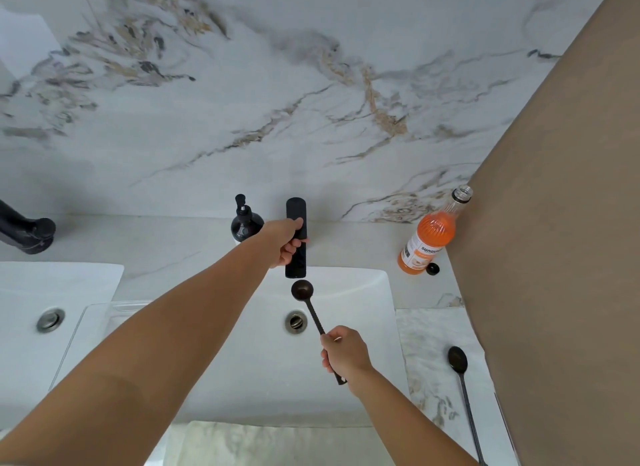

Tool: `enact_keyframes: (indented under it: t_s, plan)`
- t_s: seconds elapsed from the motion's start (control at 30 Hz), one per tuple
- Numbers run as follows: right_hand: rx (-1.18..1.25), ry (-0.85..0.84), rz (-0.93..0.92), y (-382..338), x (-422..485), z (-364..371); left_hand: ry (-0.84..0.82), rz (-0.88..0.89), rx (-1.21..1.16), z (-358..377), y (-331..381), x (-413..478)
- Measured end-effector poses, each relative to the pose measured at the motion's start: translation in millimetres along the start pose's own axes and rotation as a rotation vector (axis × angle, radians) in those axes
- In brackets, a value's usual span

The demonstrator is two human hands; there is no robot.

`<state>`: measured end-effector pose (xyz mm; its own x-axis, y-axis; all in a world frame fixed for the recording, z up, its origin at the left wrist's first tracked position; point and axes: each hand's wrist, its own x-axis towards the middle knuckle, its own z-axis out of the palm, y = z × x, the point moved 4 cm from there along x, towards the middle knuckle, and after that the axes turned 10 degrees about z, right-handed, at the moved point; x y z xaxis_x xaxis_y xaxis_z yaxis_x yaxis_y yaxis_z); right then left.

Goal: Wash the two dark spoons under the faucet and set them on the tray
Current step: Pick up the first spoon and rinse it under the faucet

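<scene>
My right hand (344, 352) grips the handle of a dark spoon (304, 291), whose round bowl sits just below the spout end of the black faucet (296, 261), above the white sink (363, 285). My left hand (285, 242) is wrapped on the faucet's black lever near its base. No water stream is visible. A second dark spoon (458, 361) lies on the marble counter to the right of the sink, handle pointing toward me. A clear tray (78, 330) lies left of the sink, mostly hidden behind my left arm.
A black soap dispenser (244, 223) stands left of the faucet. An uncapped bottle of orange liquid (427, 238) stands at the back right, its black cap (433, 269) beside it. A second sink (52, 292) and another black faucet (24, 231) are at the left. A brown wall (561, 257) bounds the right.
</scene>
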<state>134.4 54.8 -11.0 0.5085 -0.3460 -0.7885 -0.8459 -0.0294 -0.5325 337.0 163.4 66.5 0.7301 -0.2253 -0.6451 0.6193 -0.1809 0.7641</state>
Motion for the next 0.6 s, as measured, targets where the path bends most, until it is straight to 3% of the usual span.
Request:
enact_keyframes:
  t_s: [0.23, 0.5, 0.6]
  plan:
    - [-0.008, -0.017, -0.01, -4.6, -0.6, 2.0, 0.058, -0.019, -0.211, 5.8, 10.6, 4.0]
    - [-0.008, -0.008, -0.021, -8.3, -1.5, 4.1, 0.064, 0.031, -0.177, 5.0, 12.1, -1.1]
    - [-0.015, -0.006, -0.025, -9.6, -2.1, 5.3, 0.234, 0.124, -0.216, -8.3, 4.0, -0.9]
